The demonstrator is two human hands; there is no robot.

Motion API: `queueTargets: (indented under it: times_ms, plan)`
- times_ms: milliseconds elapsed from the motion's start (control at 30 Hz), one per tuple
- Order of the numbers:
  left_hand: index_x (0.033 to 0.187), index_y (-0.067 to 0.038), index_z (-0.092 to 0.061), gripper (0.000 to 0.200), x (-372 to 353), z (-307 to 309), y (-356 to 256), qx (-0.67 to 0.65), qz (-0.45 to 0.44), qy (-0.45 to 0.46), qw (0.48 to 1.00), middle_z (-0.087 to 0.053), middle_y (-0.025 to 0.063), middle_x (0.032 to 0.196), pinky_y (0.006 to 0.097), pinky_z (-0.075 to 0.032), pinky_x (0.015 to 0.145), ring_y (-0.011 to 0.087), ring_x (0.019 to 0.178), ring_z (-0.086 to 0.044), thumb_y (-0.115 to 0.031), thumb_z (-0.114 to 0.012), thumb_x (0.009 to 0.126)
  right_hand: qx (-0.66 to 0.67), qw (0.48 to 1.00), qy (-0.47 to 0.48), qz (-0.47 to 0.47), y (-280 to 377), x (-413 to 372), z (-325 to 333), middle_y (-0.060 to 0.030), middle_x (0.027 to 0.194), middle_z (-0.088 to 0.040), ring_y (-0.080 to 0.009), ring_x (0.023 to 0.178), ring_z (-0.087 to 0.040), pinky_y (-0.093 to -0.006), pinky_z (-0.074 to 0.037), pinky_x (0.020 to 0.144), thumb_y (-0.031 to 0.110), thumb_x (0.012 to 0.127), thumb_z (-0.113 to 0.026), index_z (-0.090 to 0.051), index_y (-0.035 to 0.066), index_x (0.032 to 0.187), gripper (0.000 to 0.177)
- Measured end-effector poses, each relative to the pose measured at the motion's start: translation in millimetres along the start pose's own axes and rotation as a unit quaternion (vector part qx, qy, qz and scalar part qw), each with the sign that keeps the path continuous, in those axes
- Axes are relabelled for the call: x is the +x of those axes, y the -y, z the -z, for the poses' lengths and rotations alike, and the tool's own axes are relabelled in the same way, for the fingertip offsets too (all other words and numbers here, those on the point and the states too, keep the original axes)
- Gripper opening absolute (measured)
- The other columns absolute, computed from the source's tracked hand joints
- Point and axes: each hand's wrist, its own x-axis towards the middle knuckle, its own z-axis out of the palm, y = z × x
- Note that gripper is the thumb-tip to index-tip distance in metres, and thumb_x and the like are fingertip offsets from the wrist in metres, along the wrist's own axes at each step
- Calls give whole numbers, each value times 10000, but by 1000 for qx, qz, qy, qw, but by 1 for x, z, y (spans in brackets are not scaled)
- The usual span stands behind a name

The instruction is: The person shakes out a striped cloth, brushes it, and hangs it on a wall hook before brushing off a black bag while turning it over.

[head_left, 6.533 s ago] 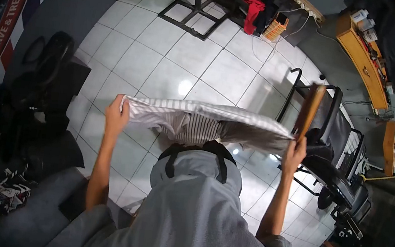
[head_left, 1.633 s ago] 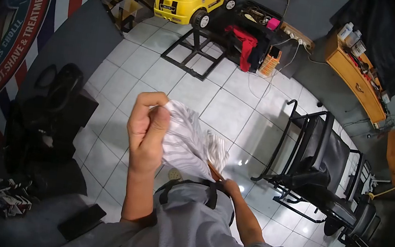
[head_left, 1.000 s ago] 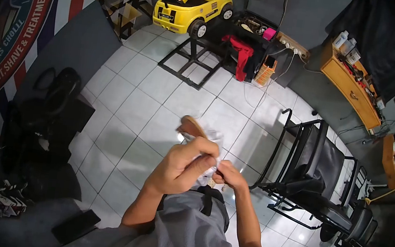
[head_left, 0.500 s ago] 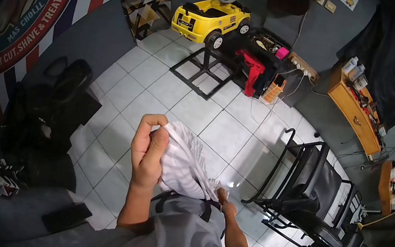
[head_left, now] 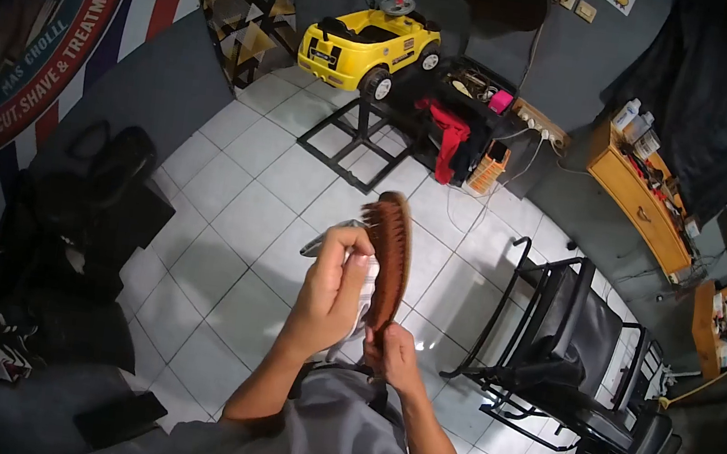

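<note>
My right hand (head_left: 393, 356) is closed round the lower end of a curved brush (head_left: 392, 267) with reddish-brown bristles, held upright with the bristles facing left. Just left of it, my left hand (head_left: 332, 300) pinches a white and grey striped cloth (head_left: 365, 293), which hangs behind the fingers, close beside the bristles. Much of the cloth is hidden by my left hand, and I cannot tell whether it touches the brush.
A black barber chair (head_left: 573, 334) stands on the right. Ahead are a yellow toy car (head_left: 367, 46), a black metal frame (head_left: 351, 144) on the tiled floor and an orange basket (head_left: 486, 171). A wooden shelf (head_left: 639, 202) with bottles is on the right wall.
The brush has come up from low beside my body to in front of me. My left hand has shifted right and down, and the cloth now hangs bunched behind it.
</note>
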Motion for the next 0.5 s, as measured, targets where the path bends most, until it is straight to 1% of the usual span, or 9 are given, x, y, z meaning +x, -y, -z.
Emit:
queueTargets:
  times_ms: [67, 100, 167, 200, 267, 333, 433, 467, 500]
  plan:
    - [1000, -16, -456, 61, 1, 14, -7, 13, -43, -8, 999, -467, 55, 891, 234, -389, 728, 111, 777, -433, -29, -418, 953, -87, 996, 0, -20, -21, 7, 8, 33, 624, -408, -49, 558, -368, -212, -318, 496, 350, 1006, -369, -517, 45, 819, 387]
    - [986, -23, -460, 52, 3, 18, -15, -23, -55, -12, 998, -463, 34, 882, 205, -364, 715, 92, 778, -412, -15, -426, 948, -140, 985, -1, -97, -49, 13, 23, -28, 619, -473, -127, 557, -422, -270, -383, 531, 388, 997, -370, -544, 19, 821, 445]
    - [970, -20, -495, 76, 1, 29, -23, -38, -42, -53, 997, -462, 4, 872, 180, -343, 693, 50, 763, -385, -36, -423, 958, -294, 947, 20, -128, -129, 17, 64, -53, 621, -512, -159, 551, -490, -313, -421, 529, 409, 995, -356, -570, 10, 872, 469]
    - [966, -18, -513, 96, 3, 31, -25, -43, -35, -83, 995, -460, -6, 861, 178, -341, 690, 36, 759, -379, -44, -421, 962, -368, 918, 30, -143, -171, 14, 85, -65, 622, -532, -175, 548, -524, -334, -440, 528, 419, 994, -350, -583, 5, 897, 485]
    - [978, -1, -552, 158, 11, 35, -22, -48, -28, -187, 981, -491, -16, 860, 176, -343, 685, 24, 740, -389, -66, -408, 968, -564, 815, 29, -130, -248, -7, 126, -165, 699, -636, -280, 688, -647, -422, -500, 639, 440, 978, -340, -637, -4, 939, 536]
    - [992, 4, -564, 176, 16, 44, -23, -60, -52, -255, 964, -512, -20, 863, 173, -342, 682, 24, 728, -395, -68, -405, 967, -648, 738, 86, -166, -367, -41, 197, -216, 762, -665, -326, 719, -667, -462, -511, 666, 479, 959, -319, -655, -21, 898, 605]
    - [1067, 19, -563, 195, 13, 60, -25, -30, -8, -195, 980, -524, -9, 914, 173, -370, 720, 20, 784, -440, -103, -440, 979, -509, 765, 5, -396, -285, -53, 172, -215, 707, -651, -340, 625, -656, -470, -499, 596, 453, 969, -313, -645, -43, 884, 603]
    - [1071, 23, -567, 199, 14, 62, -25, -6, 9, -179, 984, -527, -9, 917, 170, -367, 712, 19, 778, -440, -97, -439, 977, -510, 793, -17, -334, -288, -47, 173, -184, 661, -630, -312, 574, -634, -447, -485, 552, 447, 973, -320, -636, -33, 842, 590]
    - [1064, 15, -588, 234, 15, 59, -25, 21, 30, -173, 984, -554, -26, 866, 170, -310, 591, 8, 658, -363, -61, -388, 970, -508, 816, -41, -272, -292, -43, 174, -153, 615, -610, -283, 524, -613, -423, -471, 509, 440, 976, -327, -628, -23, 800, 581]
